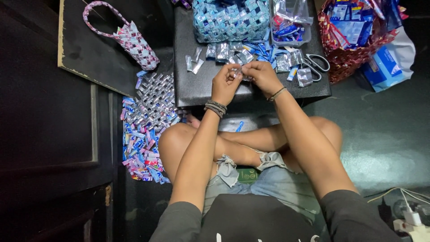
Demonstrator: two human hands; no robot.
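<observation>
**Both hands pinched on one folded wrapper strip, upper centre of frame**

Pinched together, our left hand (pixel 225 84) and right hand (pixel 263 77) meet fingertip to fingertip on a small silvery folded strip (pixel 240 74), held just above the black stool top (pixel 197 85). Fingers closed on it from both sides; its exact fold is too small to read.

Step, as we judge it: folding or creasing one strip, with the woven work not yet joined. A next move would call for a fine, two-handed pinch, wrists held low.

Largest to smallest, around the hands:
- Dark floor, lower right of frame, mostly open.
- Flat woven mat (pixel 148 125) of strips, left of the knees, on the floor.
- Blue woven piece (pixel 230 20), top centre, at the stool's far edge.
- Red woven basket (pixel 347 40), upper right, off the stool.
- Small pink handled bag (pixel 134 42), upper left.
- Scissors (pixel 316 65), near the stool's right edge, close to the right hand.
- Loose folded strips (pixel 224 51), just beyond the fingers.

Room: near stool edge lies under the wrists; bare stool top left of the left hand.
</observation>
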